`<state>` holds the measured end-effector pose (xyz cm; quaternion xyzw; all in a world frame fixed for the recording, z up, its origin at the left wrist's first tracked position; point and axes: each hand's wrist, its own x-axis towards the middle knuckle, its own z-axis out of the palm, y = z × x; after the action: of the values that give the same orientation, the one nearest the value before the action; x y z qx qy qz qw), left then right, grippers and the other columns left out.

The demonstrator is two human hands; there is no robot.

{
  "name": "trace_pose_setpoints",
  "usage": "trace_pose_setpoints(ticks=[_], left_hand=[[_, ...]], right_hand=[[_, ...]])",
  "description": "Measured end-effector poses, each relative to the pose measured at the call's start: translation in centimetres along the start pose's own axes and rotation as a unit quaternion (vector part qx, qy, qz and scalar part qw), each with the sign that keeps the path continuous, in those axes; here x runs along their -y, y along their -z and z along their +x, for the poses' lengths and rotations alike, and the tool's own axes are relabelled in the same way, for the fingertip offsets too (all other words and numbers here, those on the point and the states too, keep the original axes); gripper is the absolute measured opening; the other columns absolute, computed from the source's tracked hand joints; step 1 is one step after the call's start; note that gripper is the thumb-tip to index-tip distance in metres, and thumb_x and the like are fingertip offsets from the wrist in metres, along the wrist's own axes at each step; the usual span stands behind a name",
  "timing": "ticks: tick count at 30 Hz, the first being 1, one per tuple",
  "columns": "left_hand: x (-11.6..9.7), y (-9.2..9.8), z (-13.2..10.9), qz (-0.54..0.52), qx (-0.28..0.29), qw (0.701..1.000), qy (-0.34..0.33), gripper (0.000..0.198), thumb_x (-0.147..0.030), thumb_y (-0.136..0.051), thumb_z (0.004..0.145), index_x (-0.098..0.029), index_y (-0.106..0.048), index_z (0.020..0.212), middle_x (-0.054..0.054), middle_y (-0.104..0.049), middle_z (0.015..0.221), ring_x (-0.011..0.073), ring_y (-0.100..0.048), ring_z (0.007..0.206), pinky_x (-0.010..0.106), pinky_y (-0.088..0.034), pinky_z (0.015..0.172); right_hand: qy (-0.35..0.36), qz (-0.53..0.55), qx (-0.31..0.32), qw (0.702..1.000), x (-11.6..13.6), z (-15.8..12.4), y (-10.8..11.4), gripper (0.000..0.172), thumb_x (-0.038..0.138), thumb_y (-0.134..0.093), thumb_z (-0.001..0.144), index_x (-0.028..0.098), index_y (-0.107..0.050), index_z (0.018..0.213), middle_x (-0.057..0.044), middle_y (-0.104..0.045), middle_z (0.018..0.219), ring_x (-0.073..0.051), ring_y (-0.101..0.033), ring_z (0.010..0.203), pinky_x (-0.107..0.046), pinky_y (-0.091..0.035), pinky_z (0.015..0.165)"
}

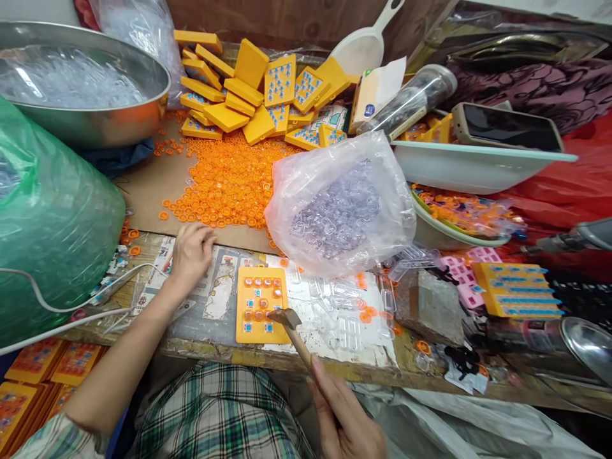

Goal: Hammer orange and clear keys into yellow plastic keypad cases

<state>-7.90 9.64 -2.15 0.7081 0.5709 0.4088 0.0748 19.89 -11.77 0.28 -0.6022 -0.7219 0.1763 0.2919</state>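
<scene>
My right hand (347,417) is wrapped round the wooden handle of a small hammer (300,344). The hammer's metal head hovers over or rests on the lower right of a yellow plastic board (259,333); I cannot tell which. Orange pieces sit in several of the board's spots, while others show blue squares. To the left, my left hand (191,255) is closed with curled fingers at the near edge of a heap of small orange rings (229,182). Whatever its fingers hold is hidden.
A bag of clear pieces (344,204) stands behind the board. Yellow boards (258,89) are piled at the back. A steel bowl (157,83) and a green bag (71,236) flank the left; a stone block (433,306) and a white basin (478,167) lie right.
</scene>
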Motion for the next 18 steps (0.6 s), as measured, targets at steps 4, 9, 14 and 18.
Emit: trace_pose_setpoints(ticks=[4,9,14,18], left_hand=[[2.7,-0.6,2.1,0.014,0.036,0.999,-0.007,0.023,-0.030,-0.051,0.088,-0.018,-0.067,0.079,0.005,-0.065,0.074,0.0185,-0.061,0.072,0.038,-0.052,0.071],[3.3,-1.5,1.9,0.010,0.068,0.997,-0.029,0.021,-0.032,-0.055,0.088,-0.015,-0.065,0.084,0.002,-0.066,0.079,0.0144,-0.062,0.073,0.033,-0.053,0.070],[2.1,-0.5,1.2,0.001,0.072,0.997,-0.037,0.019,-0.025,-0.051,0.089,-0.014,-0.066,0.088,0.005,-0.065,0.080,0.0170,-0.062,0.077,0.035,-0.053,0.073],[-2.6,2.3,-3.4,-0.045,0.108,0.991,-0.063,0.024,-0.025,-0.056,0.087,-0.017,-0.059,0.110,0.005,-0.067,0.092,0.0166,-0.063,0.078,0.032,-0.055,0.073]], right_hand=[[-0.005,0.032,-0.010,0.999,0.2,0.3,-0.1,0.054,0.012,-0.049,0.089,0.027,-0.042,0.141,-0.005,-0.069,0.103,-0.009,-0.068,0.086,-0.014,-0.052,0.075],[0.010,0.024,-0.072,0.997,0.3,0.1,-0.2,0.059,0.008,-0.051,0.087,0.031,-0.042,0.140,-0.004,-0.069,0.106,-0.013,-0.069,0.090,-0.018,-0.054,0.077],[0.004,0.003,-0.009,1.000,0.1,-0.2,-0.2,0.054,0.010,-0.050,0.088,0.028,-0.045,0.139,-0.005,-0.069,0.100,-0.010,-0.069,0.080,-0.014,-0.053,0.067],[-0.011,0.039,-0.076,0.996,0.0,-0.6,-0.5,0.057,0.008,-0.053,0.086,0.030,-0.045,0.138,-0.004,-0.069,0.105,-0.012,-0.069,0.086,-0.017,-0.055,0.075]])
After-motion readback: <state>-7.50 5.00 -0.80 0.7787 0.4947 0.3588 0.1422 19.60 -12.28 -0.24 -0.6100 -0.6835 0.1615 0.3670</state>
